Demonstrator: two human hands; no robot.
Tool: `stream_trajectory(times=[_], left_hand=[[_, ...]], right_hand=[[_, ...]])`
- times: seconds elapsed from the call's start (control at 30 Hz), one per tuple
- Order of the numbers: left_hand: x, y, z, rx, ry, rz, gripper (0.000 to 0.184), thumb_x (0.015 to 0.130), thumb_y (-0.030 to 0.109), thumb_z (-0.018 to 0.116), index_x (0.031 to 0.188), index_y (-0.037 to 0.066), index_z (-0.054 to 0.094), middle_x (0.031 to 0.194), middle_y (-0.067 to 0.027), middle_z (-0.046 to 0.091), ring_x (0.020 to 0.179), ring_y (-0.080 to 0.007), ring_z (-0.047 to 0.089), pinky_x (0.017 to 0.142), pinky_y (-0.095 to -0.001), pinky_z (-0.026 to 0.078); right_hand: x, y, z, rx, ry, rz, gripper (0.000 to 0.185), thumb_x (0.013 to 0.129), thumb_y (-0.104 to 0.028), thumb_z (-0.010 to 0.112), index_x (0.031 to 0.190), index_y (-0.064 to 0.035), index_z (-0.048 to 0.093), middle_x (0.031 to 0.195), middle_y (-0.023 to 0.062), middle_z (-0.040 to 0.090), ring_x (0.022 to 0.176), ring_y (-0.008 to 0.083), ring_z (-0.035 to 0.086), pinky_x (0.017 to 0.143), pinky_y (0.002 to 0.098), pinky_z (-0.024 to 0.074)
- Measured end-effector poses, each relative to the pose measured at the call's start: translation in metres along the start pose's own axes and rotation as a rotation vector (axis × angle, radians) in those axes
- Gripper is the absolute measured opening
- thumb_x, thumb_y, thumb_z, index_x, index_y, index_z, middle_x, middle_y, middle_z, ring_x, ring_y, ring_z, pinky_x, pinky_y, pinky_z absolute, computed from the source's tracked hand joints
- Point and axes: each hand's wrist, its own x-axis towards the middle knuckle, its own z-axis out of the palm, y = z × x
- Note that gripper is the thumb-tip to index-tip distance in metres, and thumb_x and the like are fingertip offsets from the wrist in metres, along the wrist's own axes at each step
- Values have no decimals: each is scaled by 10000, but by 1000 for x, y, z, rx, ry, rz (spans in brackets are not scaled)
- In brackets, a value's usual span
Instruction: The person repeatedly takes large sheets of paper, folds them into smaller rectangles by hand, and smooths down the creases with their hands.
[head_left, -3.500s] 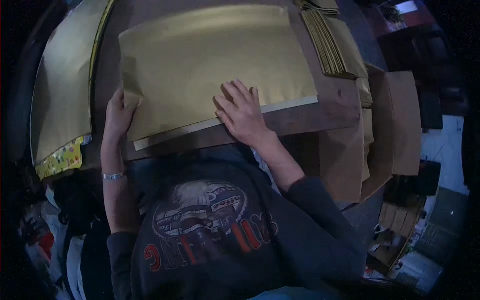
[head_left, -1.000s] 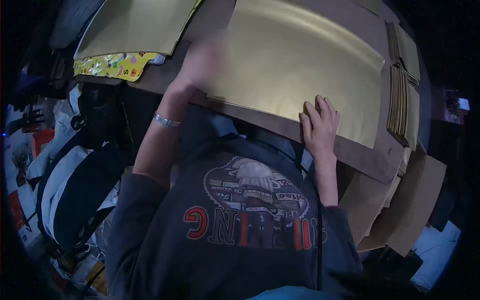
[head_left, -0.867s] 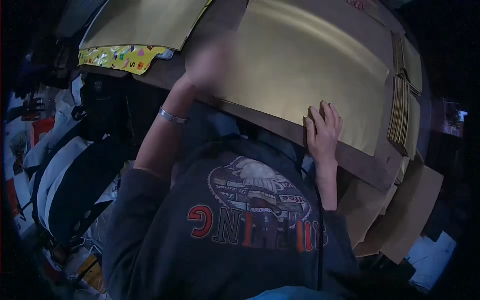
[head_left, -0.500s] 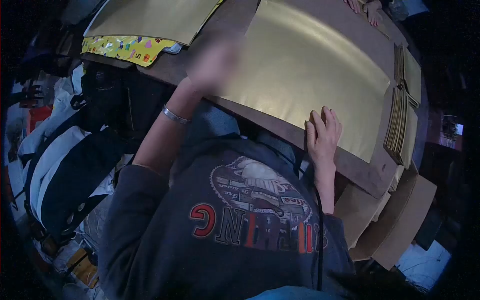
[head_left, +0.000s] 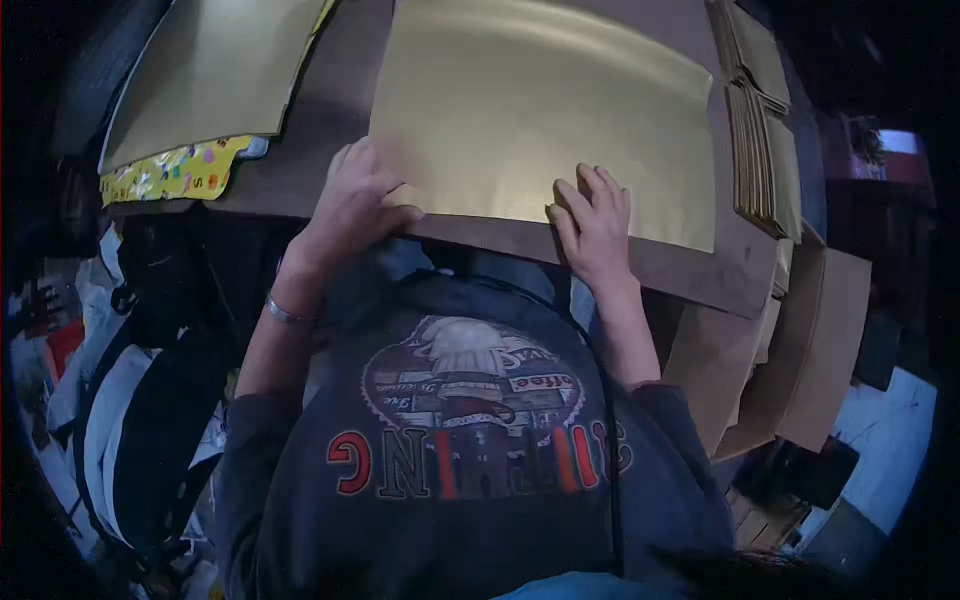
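Note:
A large gold paper sheet (head_left: 540,110) lies over the table in front of me, its near edge close to the table edge. At its near left corner is my left hand (head_left: 360,195), fingers curled and thumb stretched along the edge. A bit of the gold corner shows between thumb and fingers. My right hand (head_left: 597,215) rests on the near edge of the sheet with its fingers spread, pressing nothing else. The left fingertips are partly blurred.
On the left of the brown table (head_left: 700,275) sits another gold sheet (head_left: 215,75) over a yellow printed bag (head_left: 170,178). Folded gold paper pieces (head_left: 752,155) are stacked at the right. A cardboard box (head_left: 825,345) stands below the right edge.
My left hand has come down to the sheet's near left corner and curled around it. My right hand stays on the near edge. The view has shifted, and another person's hands have left it.

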Motion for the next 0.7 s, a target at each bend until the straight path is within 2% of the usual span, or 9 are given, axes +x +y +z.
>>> stream_trajectory(times=[0.1, 0.13, 0.17, 0.23, 0.37, 0.47, 0.5, 0.67, 0.7], left_hand=[[-1, -10, 6, -12, 6, 78, 490, 637, 181, 825, 1089, 92, 657, 1272, -164, 532, 1185, -364, 497, 966, -450, 407], [-1, -14, 11, -10, 49, 122, 502, 651, 171, 817, 1116, 90, 645, 1280, -171, 525, 1185, -375, 498, 974, -454, 406], [1, -11, 11, -36, 44, 174, 502, 651, 171, 817, 1116, 90, 645, 1280, -171, 525, 1185, -375, 498, 974, -454, 406], [-1, -2, 7, 90, -9, -4, 469, 735, 195, 765, 1167, 85, 617, 1321, -190, 493, 1236, -397, 455, 1015, -476, 378], [-5, 3, 15, 333, 20, -98, 411, 843, 263, 660, 1206, 80, 593, 1378, -197, 452, 1322, -407, 366, 1053, -527, 328], [5, 33, 15, 134, 16, -83, 439, 813, 213, 686, 1223, 89, 589, 1388, -191, 449, 1326, -406, 370, 1065, -557, 302], [9, 39, 18, -21, -106, -97, 448, 793, 171, 700, 1222, 98, 594, 1383, -183, 454, 1320, -403, 379, 1074, -556, 287], [11, 46, 41, 87, -44, 0, 492, 739, 137, 753, 1205, 108, 598, 1363, -169, 467, 1290, -402, 407, 1058, -512, 322], [12, 44, 40, 50, -36, -5, 502, 730, 135, 760, 1204, 110, 599, 1366, -164, 467, 1288, -397, 411, 1054, -517, 327]], right_hand=[[0, -4, -6, -3, 7, 12, 303, 842, -278, 667, 1095, -115, 633, 1263, 166, 508, 1245, 374, 423, 978, 606, 326], [2, -6, -13, -20, -56, 21, 326, 832, -253, 673, 1120, -108, 628, 1285, 162, 505, 1247, 373, 421, 974, 535, 334], [0, -7, -12, -22, -33, 28, 317, 833, -260, 671, 1113, -117, 626, 1278, 161, 505, 1246, 375, 419, 972, 549, 328], [-3, -5, -9, -12, -4, 34, 309, 843, -288, 659, 1112, -143, 617, 1289, 156, 492, 1254, 382, 409, 979, 583, 313], [-5, -6, -8, -2, -9, 70, 319, 856, -307, 645, 1127, -148, 593, 1303, 155, 477, 1276, 374, 393, 993, 603, 302], [-6, -7, -11, -6, 5, 80, 322, 856, -308, 644, 1129, -145, 594, 1300, 154, 480, 1271, 371, 395, 990, 581, 303], [-6, -6, -11, -7, 8, 65, 320, 852, -311, 647, 1121, -146, 597, 1297, 151, 481, 1265, 366, 400, 982, 565, 308], [-7, 13, -19, -59, 81, 99, 262, 836, -300, 655, 1045, -143, 639, 1254, 141, 504, 1226, 346, 433, 949, 518, 331], [-5, 22, -36, -73, -42, 223, 227, 839, -281, 652, 1008, -129, 663, 1231, 125, 537, 1196, 327, 469, 949, 473, 350]])
